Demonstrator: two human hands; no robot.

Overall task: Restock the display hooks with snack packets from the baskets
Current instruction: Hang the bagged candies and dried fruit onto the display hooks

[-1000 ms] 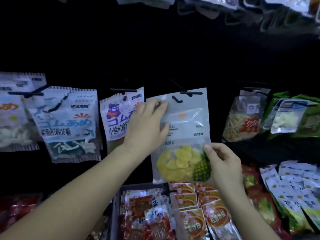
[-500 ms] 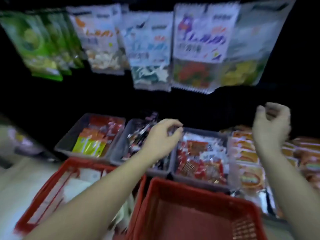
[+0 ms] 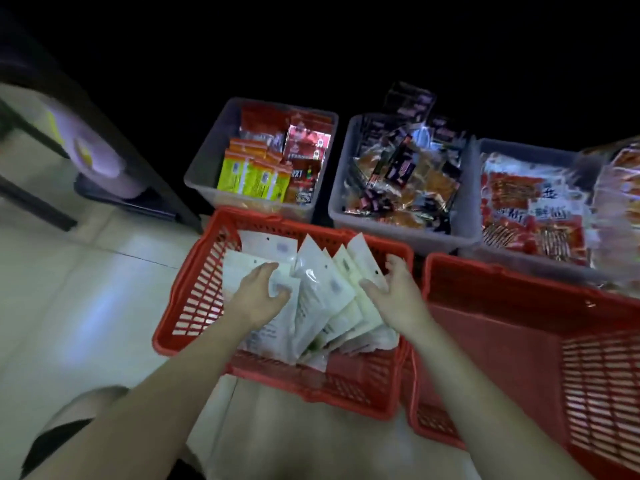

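Pale tiled floor fills the left side and carries everything. Top of the frame is black, nothing readable there.

Right red basket: slatted plastic, biggest item, cut off by the right edge, standing just beside the left red basket, side walls touching or nearly so.

Left red basket sits centre frame and holds the task's white packets, a fanned stack leaning up and right, with hang holes near their top edges. Print on them is too blurred to read.

Behind the baskets is a row of three grey bins side by side. Left grey bin has yellow-green packets standing in front and red packets behind. Middle grey bin is heaped with dark and orange packets, some poking above the rim. Right grey bin is piled with red-and-white packets, with more packets blurred at the far right edge.

Left hand is inside the left red basket, palm down on the left part of the stack, fingers bent onto the top packet; cannot tell if it actually pinches it.

Right hand is inside the same basket at the right of the fan, fingers spread apart, thumb touching a packet edge, holding nothing.

Both forearms are bare.
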